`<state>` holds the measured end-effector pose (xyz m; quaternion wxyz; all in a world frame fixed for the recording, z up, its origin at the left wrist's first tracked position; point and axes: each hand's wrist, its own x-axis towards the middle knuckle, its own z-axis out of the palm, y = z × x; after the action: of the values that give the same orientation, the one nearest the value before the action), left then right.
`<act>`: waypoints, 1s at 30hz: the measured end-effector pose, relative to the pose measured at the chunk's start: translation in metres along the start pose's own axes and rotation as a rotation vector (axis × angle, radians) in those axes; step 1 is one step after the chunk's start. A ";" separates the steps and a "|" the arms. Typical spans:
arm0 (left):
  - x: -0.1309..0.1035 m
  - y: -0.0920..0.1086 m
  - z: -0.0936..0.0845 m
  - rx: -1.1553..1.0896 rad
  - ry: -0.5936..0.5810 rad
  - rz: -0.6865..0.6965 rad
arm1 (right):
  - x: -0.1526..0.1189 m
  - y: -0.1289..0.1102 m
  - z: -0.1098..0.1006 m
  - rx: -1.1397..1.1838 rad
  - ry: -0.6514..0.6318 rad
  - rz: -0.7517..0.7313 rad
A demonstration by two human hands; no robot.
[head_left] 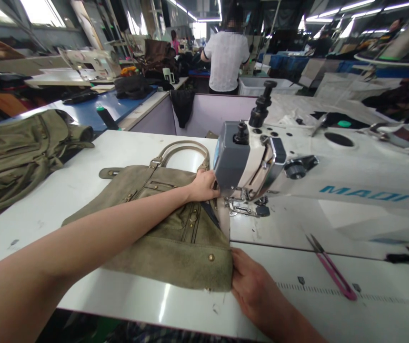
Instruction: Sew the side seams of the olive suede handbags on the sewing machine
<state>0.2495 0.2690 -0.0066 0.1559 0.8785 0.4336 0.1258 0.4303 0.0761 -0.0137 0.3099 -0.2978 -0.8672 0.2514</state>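
Observation:
An olive-green handbag (136, 257) with two looped handles, zips and brass studs lies flat on the white sewing table. My left hand (204, 186) reaches across the bag to its upper right edge, close beside the sewing machine head (233, 152); its fingers curl round that edge, partly hidden. My right hand (252, 281) pinches the bag's lower right corner between thumb and fingers. The presser foot (242, 208) of the machine is just right of the bag's edge. A dark strip (210, 213) shows below my left hand.
Pink-handled thread snips (336, 276) lie on the table at the right. More olive bags (22, 157) are heaped at the left. A dark thread cone (107, 116) stands behind them. A person in a white shirt (227, 59) stands farther back, beyond a low partition (218, 114).

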 end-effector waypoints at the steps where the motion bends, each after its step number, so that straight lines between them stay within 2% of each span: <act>1: -0.004 0.001 -0.006 0.009 -0.015 0.022 | -0.001 -0.002 0.000 0.032 -0.007 0.026; 4: -0.031 0.007 -0.027 0.047 -0.063 0.118 | -0.007 -0.013 -0.001 0.192 -0.022 0.101; 6: -0.052 0.010 -0.038 0.091 -0.119 0.274 | -0.011 -0.020 -0.001 0.272 -0.025 0.126; 8: -0.065 0.010 -0.045 0.151 -0.176 0.450 | -0.014 -0.025 0.000 0.258 -0.040 0.148; 11: -0.063 0.013 -0.060 0.274 -0.236 0.617 | -0.016 -0.028 0.003 0.143 -0.053 0.183; 13: -0.055 0.023 -0.075 0.387 -0.289 0.695 | -0.017 -0.028 0.006 0.078 -0.042 0.175; 16: -0.052 0.052 -0.102 0.564 -0.423 0.756 | -0.020 -0.029 0.009 0.015 -0.040 0.163; 18: -0.060 0.072 -0.115 0.604 -0.485 0.697 | -0.022 -0.031 0.009 -0.001 -0.053 0.169; 19: -0.066 0.080 -0.119 0.570 -0.481 0.644 | -0.022 -0.032 0.010 -0.006 -0.055 0.172; 22: -0.088 0.091 -0.113 0.310 -0.391 0.566 | -0.024 -0.033 0.010 -0.020 -0.051 0.175; 25: -0.102 0.084 -0.088 0.126 -0.353 0.627 | -0.024 -0.031 0.011 -0.024 -0.058 0.167; 28: -0.098 0.068 -0.064 0.182 -0.338 0.585 | -0.023 -0.027 0.010 -0.018 -0.075 0.170; 30: -0.086 0.057 -0.057 0.276 -0.283 0.555 | -0.021 -0.025 0.007 -0.013 -0.095 0.179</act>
<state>0.2197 0.1766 0.0602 0.0538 0.9847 0.1648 -0.0196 0.4297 0.0424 -0.0114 0.2427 -0.3641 -0.8525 0.2861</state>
